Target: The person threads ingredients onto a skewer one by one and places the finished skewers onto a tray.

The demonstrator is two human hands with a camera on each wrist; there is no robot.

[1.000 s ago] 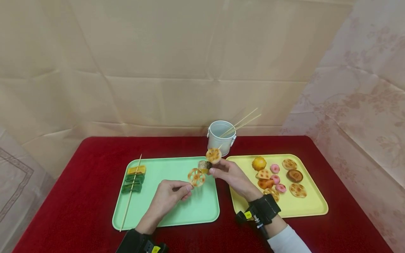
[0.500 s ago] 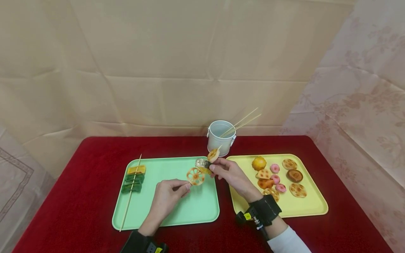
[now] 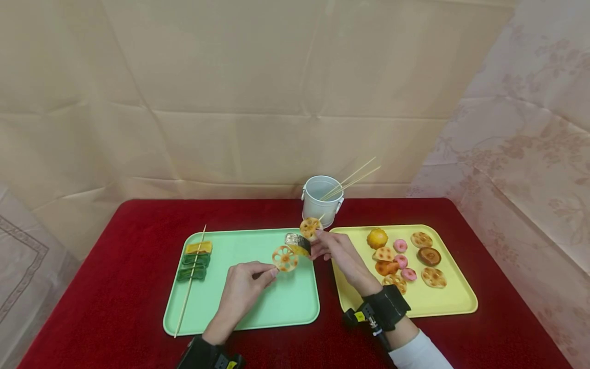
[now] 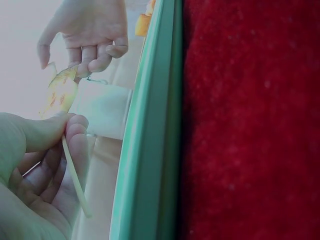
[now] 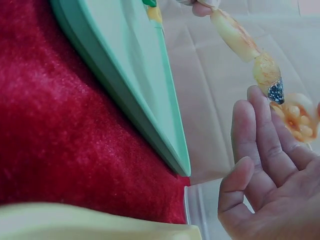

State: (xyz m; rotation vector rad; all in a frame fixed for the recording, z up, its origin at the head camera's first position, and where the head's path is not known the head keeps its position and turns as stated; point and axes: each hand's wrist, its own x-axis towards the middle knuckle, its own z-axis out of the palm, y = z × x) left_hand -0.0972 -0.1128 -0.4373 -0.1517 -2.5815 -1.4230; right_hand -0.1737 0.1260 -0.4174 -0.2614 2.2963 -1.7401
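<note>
In the head view my left hand point(image 3: 246, 287) pinches the lower end of a bamboo skewer point(image 4: 75, 180) above the green tray point(image 3: 239, 320). Threaded on it are a lotus root slice point(image 3: 285, 259) nearest that hand, then a yellow piece with dark speckled skin point(image 3: 297, 242), then a browned lotus root slice point(image 3: 311, 227) near the tip. My right hand point(image 3: 338, 251) holds this top slice, thumb on its edge. In the right wrist view its other fingers extend beside the speckled piece point(image 5: 267, 75). Most of the skewer is hidden by the food.
On the green tray's left lies a finished-looking skewer with green and yellow pieces point(image 3: 195, 261). A yellow tray point(image 3: 442, 307) at right bears several food pieces, including a mushroom point(image 3: 429, 256) and pink rings point(image 3: 408, 274). Behind stands a white bucket point(image 3: 318, 207) with bamboo skewers point(image 3: 355, 180).
My right hand has shifted its fingers from the speckled piece to the top lotus root slice, which has turned its face toward the view. The left hand keeps its pinch nearly in place.
</note>
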